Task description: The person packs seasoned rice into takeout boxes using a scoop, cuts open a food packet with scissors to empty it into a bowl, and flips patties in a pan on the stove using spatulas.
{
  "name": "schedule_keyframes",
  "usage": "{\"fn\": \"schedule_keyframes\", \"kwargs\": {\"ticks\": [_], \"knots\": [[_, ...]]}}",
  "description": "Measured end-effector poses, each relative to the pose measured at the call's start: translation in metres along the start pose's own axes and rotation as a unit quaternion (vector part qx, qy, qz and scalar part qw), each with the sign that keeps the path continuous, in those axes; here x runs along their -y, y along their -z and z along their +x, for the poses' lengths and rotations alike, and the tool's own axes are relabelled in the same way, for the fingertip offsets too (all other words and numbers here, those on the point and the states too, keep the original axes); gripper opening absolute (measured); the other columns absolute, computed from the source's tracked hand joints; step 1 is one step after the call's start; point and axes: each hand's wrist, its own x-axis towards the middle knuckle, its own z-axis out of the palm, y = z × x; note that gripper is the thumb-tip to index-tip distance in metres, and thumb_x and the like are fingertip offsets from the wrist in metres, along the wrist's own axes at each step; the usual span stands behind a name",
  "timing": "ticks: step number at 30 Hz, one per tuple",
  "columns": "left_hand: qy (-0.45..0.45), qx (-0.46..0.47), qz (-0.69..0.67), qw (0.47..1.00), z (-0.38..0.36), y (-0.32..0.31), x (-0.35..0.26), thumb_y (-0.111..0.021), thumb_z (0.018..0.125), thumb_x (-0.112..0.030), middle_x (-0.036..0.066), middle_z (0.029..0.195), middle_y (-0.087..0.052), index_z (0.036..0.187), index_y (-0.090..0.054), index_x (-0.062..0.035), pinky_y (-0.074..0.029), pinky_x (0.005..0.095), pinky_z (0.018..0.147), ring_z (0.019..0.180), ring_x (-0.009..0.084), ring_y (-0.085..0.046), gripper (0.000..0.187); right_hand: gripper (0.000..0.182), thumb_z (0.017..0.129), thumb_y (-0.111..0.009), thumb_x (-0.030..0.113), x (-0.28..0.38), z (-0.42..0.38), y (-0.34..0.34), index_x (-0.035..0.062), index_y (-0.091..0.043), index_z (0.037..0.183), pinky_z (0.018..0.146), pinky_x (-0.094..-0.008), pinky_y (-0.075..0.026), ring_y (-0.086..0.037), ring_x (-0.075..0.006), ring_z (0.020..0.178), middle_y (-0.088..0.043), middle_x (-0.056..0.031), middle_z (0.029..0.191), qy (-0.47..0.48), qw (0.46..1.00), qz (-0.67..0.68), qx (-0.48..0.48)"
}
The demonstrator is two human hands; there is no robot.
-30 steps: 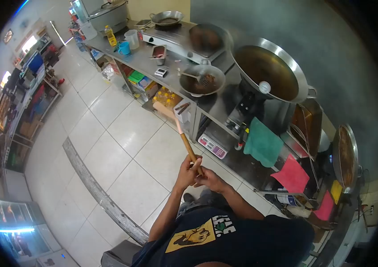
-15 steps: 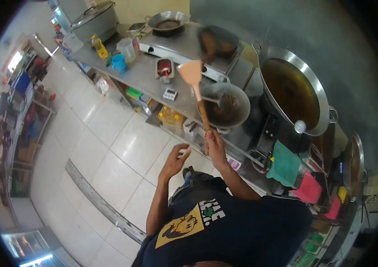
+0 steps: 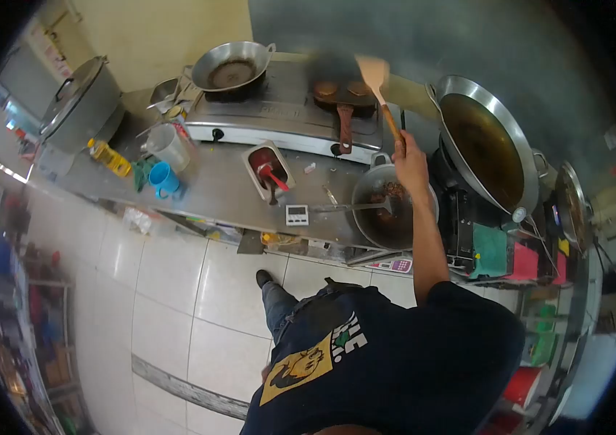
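Note:
My right hand [image 3: 411, 156] is closed around the wooden handle of a turner spatula [image 3: 393, 122] with a pale pink head. The spatula's blurred head is raised beside the right edge of a dark frying pan [image 3: 335, 104] on the stove. Browned patties [image 3: 326, 88] lie in that pan, and its reddish-brown handle points toward me. Below my right forearm stands a wok [image 3: 367, 225] with dark bits of food and a metal ladle [image 3: 377, 206] resting in it. My left hand is out of view.
A large wok of brown oil [image 3: 478, 138] stands at the right. Another wok [image 3: 232, 65] sits on the left burner of the stove [image 3: 279, 109]. Along the counter are a sauce tray [image 3: 268, 168], timer [image 3: 297, 214], blue mug [image 3: 164, 179], plastic jug [image 3: 169, 145] and oil bottle [image 3: 110, 157].
My right hand has carried the spatula up and right, over to the frying pan. My left hand has dropped out of view. The camera view has turned toward the stove.

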Motion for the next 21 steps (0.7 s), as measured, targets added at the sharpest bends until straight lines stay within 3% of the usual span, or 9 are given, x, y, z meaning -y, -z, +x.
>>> {"fn": "schedule_keyframes", "kwargs": {"ticks": [4, 6, 9, 13, 18, 20, 21], "knots": [[0.008, 0.051, 0.026, 0.998, 0.025, 0.03, -0.069, -0.053, 0.091, -0.038, 0.01, 0.102, -0.059, 0.114, -0.053, -0.0078, -0.05, 0.0384, 0.064, 0.082, 0.025, -0.062, 0.038, 0.036, 0.094, -0.047, 0.02, 0.026, 0.04, -0.024, 0.0069, -0.048, 0.128, 0.08, -0.0516, -0.046, -0.06, -0.0424, 0.097, -0.065, -0.0232, 0.099, -0.051, 0.993, -0.101, -0.027], [-0.003, 0.056, 0.028, 0.998, 0.038, 0.053, -0.118, -0.052, 0.091, -0.038, 0.011, 0.106, -0.058, 0.116, -0.052, -0.0085, -0.05, 0.0397, 0.068, 0.085, 0.0255, -0.062, 0.039, 0.035, 0.094, -0.048, 0.022, 0.033, 0.065, -0.04, 0.0083, -0.051, 0.126, 0.084, -0.0485, -0.046, -0.06, -0.0419, 0.096, -0.065, -0.0218, 0.101, -0.016, 0.974, -0.221, -0.038], [-0.016, 0.05, 0.017, 0.998, 0.057, 0.082, -0.184, -0.051, 0.091, -0.039, 0.011, 0.111, -0.057, 0.12, -0.051, -0.0096, -0.05, 0.0416, 0.073, 0.091, 0.0263, -0.061, 0.041, 0.032, 0.091, -0.047, 0.019, 0.049, 0.109, -0.063, 0.0081, -0.056, 0.12, 0.087, -0.0499, -0.045, -0.058, -0.0415, 0.101, -0.062, -0.0234, 0.108, -0.059, 0.956, -0.287, -0.003], [-0.026, 0.015, 0.002, 1.0, 0.073, 0.112, -0.257, -0.05, 0.091, -0.04, 0.012, 0.119, -0.055, 0.124, -0.049, -0.0111, -0.05, 0.0441, 0.08, 0.098, 0.0274, -0.06, 0.044, 0.029, 0.087, -0.05, 0.016, 0.036, 0.17, -0.089, 0.0014, -0.059, 0.11, 0.087, -0.0495, -0.047, -0.059, -0.0401, 0.104, -0.063, -0.0205, 0.11, -0.051, 0.957, -0.282, 0.04], [-0.04, -0.034, -0.026, 0.998, 0.085, 0.149, -0.288, -0.048, 0.092, -0.04, 0.013, 0.12, -0.056, 0.124, -0.05, -0.0112, -0.052, 0.0411, 0.074, 0.092, 0.0275, -0.062, 0.043, 0.032, 0.086, -0.047, 0.017, 0.025, 0.204, -0.098, 0.0025, -0.065, 0.11, 0.091, -0.0482, -0.046, -0.059, -0.0393, 0.105, -0.062, -0.0215, 0.113, -0.052, 0.909, -0.378, 0.166], [-0.043, -0.049, 0.021, 0.998, 0.084, 0.144, -0.306, -0.048, 0.092, -0.043, 0.011, 0.103, -0.062, 0.113, -0.057, -0.0075, -0.051, 0.0371, 0.068, 0.083, 0.0236, -0.063, 0.042, 0.032, 0.087, -0.047, 0.018, 0.041, 0.187, -0.082, 0.0042, -0.065, 0.11, 0.09, -0.0478, -0.046, -0.06, -0.0392, 0.104, -0.063, -0.021, 0.11, -0.05, 0.913, -0.373, 0.157], [-0.049, -0.049, 0.021, 0.997, 0.094, 0.138, -0.326, -0.048, 0.092, -0.043, 0.011, 0.103, -0.062, 0.113, -0.057, -0.0075, -0.051, 0.0371, 0.068, 0.083, 0.0236, -0.063, 0.042, 0.032, 0.087, -0.047, 0.02, 0.05, 0.183, -0.073, 0.0059, -0.065, 0.11, 0.089, -0.0473, -0.046, -0.06, -0.0391, 0.102, -0.064, -0.0205, 0.108, -0.049, 0.917, -0.369, 0.144]]}}
